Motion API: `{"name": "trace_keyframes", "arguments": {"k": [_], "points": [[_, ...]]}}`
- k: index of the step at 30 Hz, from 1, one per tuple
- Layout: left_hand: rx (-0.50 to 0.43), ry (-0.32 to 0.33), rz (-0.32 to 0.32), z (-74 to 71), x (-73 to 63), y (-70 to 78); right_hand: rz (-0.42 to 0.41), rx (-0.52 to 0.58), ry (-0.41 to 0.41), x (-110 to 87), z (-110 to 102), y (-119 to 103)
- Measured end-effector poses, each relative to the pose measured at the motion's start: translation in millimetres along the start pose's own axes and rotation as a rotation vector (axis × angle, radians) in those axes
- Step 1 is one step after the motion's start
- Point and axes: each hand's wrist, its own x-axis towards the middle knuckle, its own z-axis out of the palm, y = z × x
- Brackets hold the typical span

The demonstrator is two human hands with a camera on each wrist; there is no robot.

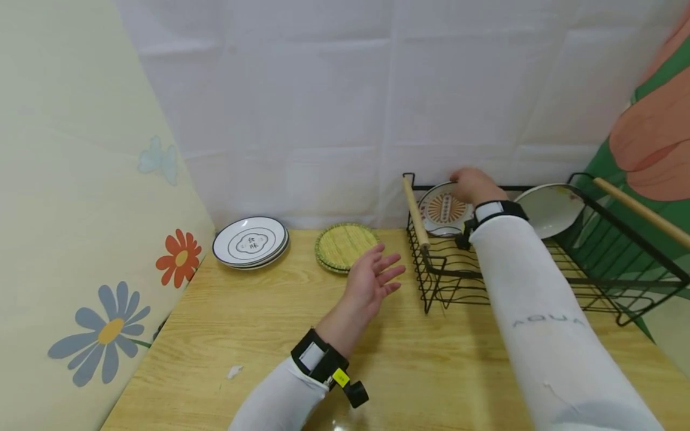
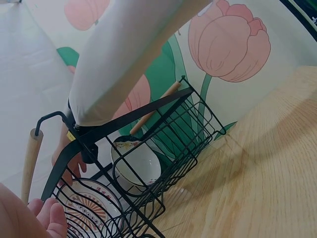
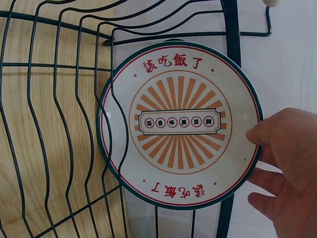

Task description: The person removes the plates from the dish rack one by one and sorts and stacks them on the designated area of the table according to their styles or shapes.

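Note:
A round plate (image 3: 181, 186) with an orange sunburst and red characters stands on edge in the black wire dish rack (image 1: 458, 274). My right hand (image 3: 292, 168) pinches its rim, thumb on the printed face and fingers behind. In the head view, that hand (image 1: 477, 187) is at the rack's back left, partly covering the plate. My left hand (image 1: 372, 278) is held palm up with fingers spread, left of the rack, and holds nothing. Just beyond it lies a round yellow-green woven mat (image 1: 345, 244); whether the fingertips touch it I cannot tell.
A stack of white plates (image 1: 250, 242) with dark rims sits at the back left. Inside the rack's right part leans a white bowl (image 1: 550, 209) with a floral rim. Wooden handles (image 1: 415, 212) top both rack ends. A white scrap (image 1: 234, 372) lies on the wooden table (image 1: 188, 359).

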Motion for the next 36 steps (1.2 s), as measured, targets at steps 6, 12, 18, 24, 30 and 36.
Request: {"name": "trace_keyframes", "arguments": {"k": [6,12,18,24,30,36], "points": [[-0.01,0.006,-0.008,1.1,-0.3,-1.5,0.012,-0.006,0.041,-2.8,4.0,4.3],[-0.004,-0.003,-0.014,0.8,-0.6,-2.5,-0.002,-0.031,0.031,-4.1,9.9,12.3],[-0.009,-0.006,-0.015,-0.8,2.5,-3.7,-0.027,-0.043,0.007,-6.5,6.9,14.3],[-0.004,-0.011,-0.017,-1.5,3.9,-2.8,-0.049,-0.074,-0.013,-12.8,-1.3,14.9],[0.001,-0.01,-0.012,-0.9,5.3,-0.9,-0.055,-0.078,0.01,-17.4,-24.5,11.1],[0.008,-0.032,0.011,0.5,5.8,1.5,-0.082,-0.1,0.044,-22.1,-57.4,6.7]]}}
